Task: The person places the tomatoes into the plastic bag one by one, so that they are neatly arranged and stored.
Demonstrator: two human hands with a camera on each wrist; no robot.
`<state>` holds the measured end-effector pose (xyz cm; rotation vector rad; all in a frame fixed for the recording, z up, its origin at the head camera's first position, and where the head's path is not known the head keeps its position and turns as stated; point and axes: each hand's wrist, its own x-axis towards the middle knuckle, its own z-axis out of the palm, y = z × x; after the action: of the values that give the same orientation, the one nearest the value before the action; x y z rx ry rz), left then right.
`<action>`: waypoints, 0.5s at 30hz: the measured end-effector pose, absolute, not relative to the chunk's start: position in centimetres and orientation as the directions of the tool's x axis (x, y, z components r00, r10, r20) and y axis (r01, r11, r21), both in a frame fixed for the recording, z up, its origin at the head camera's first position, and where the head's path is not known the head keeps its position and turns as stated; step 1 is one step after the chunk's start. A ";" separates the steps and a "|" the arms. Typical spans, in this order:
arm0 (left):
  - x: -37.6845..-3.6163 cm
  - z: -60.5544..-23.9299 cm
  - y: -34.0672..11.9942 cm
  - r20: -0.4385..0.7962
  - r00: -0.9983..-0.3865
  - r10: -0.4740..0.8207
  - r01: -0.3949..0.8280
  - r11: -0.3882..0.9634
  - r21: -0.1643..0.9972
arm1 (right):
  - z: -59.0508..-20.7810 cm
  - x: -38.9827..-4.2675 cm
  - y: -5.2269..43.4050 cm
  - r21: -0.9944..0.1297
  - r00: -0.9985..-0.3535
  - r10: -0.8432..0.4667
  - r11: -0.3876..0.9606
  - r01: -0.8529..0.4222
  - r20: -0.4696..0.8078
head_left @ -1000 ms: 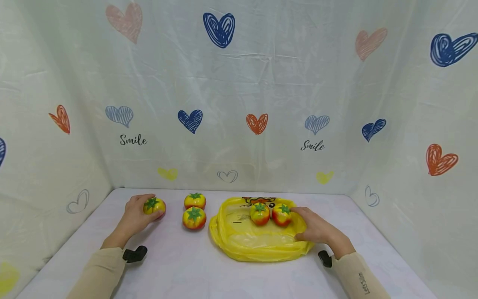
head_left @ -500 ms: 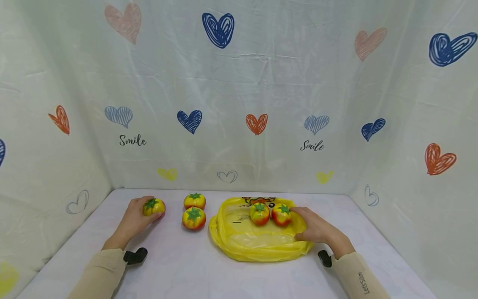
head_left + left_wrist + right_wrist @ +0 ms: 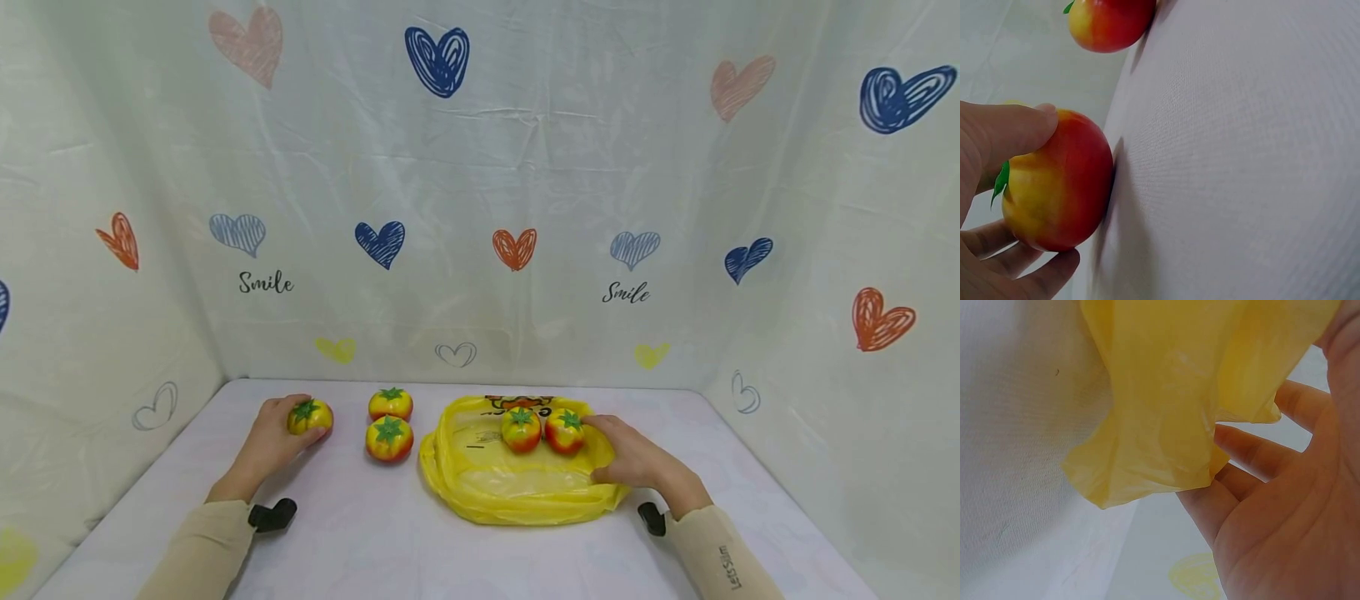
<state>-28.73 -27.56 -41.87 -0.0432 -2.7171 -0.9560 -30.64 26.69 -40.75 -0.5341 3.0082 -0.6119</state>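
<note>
heart-printed cloth walls stand round a pale tabletop. from the head view, the left hand curls its fingers round a toy tomato at the left; the right hand rests on the yellow plastic bag, beside two tomatoes inside. two more tomatoes sit between.

left wrist view: thumb and fingers clasp the tomato against the tabletop.

right wrist view: loosely spread fingers lie under the bag's edge; i cannot tell if they pinch it.

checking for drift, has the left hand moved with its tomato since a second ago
No. The left hand grips its tomato at the same gap from the two loose tomatoes.
</note>
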 end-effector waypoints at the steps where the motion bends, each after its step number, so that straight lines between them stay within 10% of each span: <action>1: -28.7 -41.9 -27.5 0.252 -0.966 -0.058 0.112 0.783 0.612 | -40.8 -30.6 26.7 -0.383 -0.941 -0.336 0.864 -0.326 0.042; 15: -28.8 -42.0 -27.3 0.264 -0.963 -0.058 0.126 0.770 0.626 | -40.7 -30.5 26.8 -0.381 -0.937 -0.348 0.861 -0.336 0.038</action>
<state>-28.76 -27.30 -42.00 -0.0530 -2.6970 -0.9810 -30.54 26.79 -40.69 -0.5512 2.9996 -0.6056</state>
